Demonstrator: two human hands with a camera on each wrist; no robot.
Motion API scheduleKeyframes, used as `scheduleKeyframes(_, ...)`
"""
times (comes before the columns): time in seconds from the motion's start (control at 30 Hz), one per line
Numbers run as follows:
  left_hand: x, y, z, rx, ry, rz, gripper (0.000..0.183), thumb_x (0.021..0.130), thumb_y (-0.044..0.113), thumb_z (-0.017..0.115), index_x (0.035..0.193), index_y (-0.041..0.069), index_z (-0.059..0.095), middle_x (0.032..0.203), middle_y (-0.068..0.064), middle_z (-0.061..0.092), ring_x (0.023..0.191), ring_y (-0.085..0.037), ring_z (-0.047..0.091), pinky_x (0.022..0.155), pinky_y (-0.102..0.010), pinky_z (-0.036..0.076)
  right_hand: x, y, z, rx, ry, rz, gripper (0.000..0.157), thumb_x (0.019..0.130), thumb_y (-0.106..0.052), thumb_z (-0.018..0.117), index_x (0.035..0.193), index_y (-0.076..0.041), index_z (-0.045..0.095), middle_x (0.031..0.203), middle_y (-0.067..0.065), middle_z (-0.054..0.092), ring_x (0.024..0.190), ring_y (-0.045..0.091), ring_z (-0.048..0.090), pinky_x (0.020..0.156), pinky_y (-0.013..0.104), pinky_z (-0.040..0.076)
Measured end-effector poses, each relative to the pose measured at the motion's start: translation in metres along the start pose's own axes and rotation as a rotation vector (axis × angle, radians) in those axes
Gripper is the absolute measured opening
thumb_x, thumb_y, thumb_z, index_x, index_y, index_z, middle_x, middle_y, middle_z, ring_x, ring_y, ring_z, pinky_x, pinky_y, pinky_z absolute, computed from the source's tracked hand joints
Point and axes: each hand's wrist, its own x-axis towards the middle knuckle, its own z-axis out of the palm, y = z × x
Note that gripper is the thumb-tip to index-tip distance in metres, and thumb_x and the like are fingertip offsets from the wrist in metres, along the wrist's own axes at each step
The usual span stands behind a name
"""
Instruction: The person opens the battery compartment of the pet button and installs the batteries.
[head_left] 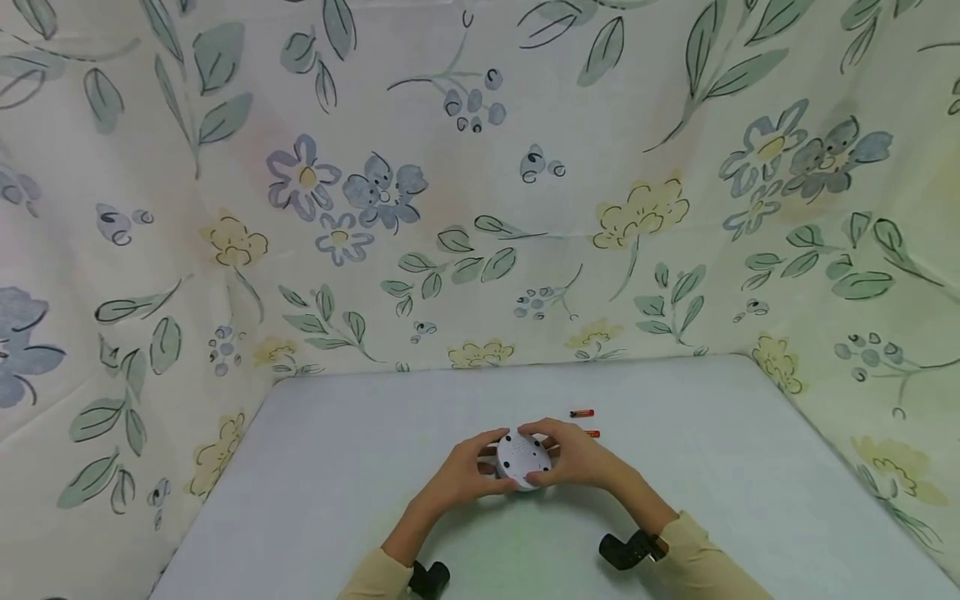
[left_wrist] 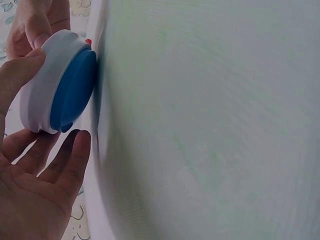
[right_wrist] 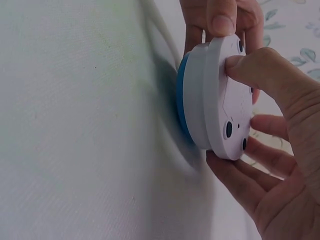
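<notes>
Flowery cloth hangs behind a white table. On it or just over it, the left hand and right hand both grip a round white gadget, its blue side down. So it is turned over, but its back looks closed. Two little red sticks, maybe batteries, lie outside, near the right hand, so that part seems left. I can't tell what's inside.
</notes>
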Motion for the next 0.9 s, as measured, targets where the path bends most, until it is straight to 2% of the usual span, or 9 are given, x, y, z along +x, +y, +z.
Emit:
scheduleKeyframes(0.13, 0.0006, 0.0016, -0.0003, 0.015, 0.007, 0.021, 0.075, 0.085, 0.017, 0.086, 0.147, 0.000, 0.049, 0.144, -0.015, 0.053, 0.117, -0.030, 0.062, 0.091, -0.038, 0.055, -0.0005, 0.0013, -0.0007, 0.067, -0.021, -0.019, 0.069, 0.084, -0.022, 0.087, 0.143, -0.004, 0.054, 0.139, 0.011, 0.055, 0.110, 0.029, 0.063, 0.089, 0.036, 0.056)
scheduleKeyframes(0.33, 0.0013, 0.0024, -0.0010, 0.003, 0.011, 0.050, 0.075, 0.083, 0.018, 0.087, 0.147, 0.001, 0.050, 0.144, -0.013, 0.054, 0.118, -0.028, 0.062, 0.094, -0.042, 0.053, -0.0020, 0.0005, 0.0004, 0.096, -0.035, -0.038, 0.071, 0.085, -0.020, 0.085, 0.146, -0.006, 0.050, 0.145, 0.013, 0.051, 0.116, 0.033, 0.061, 0.093, 0.038, 0.054)
scheduleKeyframes(0.73, 0.0035, 0.0012, -0.0015, -0.040, -0.008, 0.077, 0.074, 0.084, 0.016, 0.087, 0.148, 0.007, 0.051, 0.144, -0.010, 0.054, 0.117, -0.026, 0.062, 0.092, -0.037, 0.054, -0.0023, 0.0058, 0.0069, 0.171, -0.012, -0.098, 0.071, 0.084, -0.012, 0.084, 0.147, -0.005, 0.049, 0.142, 0.013, 0.051, 0.118, 0.037, 0.060, 0.092, 0.037, 0.054)
scheduleKeyframes(0.9, 0.0048, 0.0022, -0.0018, -0.035, -0.022, 0.063, 0.073, 0.085, 0.017, 0.086, 0.148, 0.007, 0.051, 0.145, -0.010, 0.054, 0.115, -0.025, 0.063, 0.089, -0.033, 0.055, -0.0028, 0.0057, 0.0088, 0.191, -0.005, -0.121, 0.071, 0.083, -0.009, 0.083, 0.146, -0.003, 0.049, 0.140, 0.014, 0.051, 0.117, 0.037, 0.061, 0.091, 0.036, 0.054)
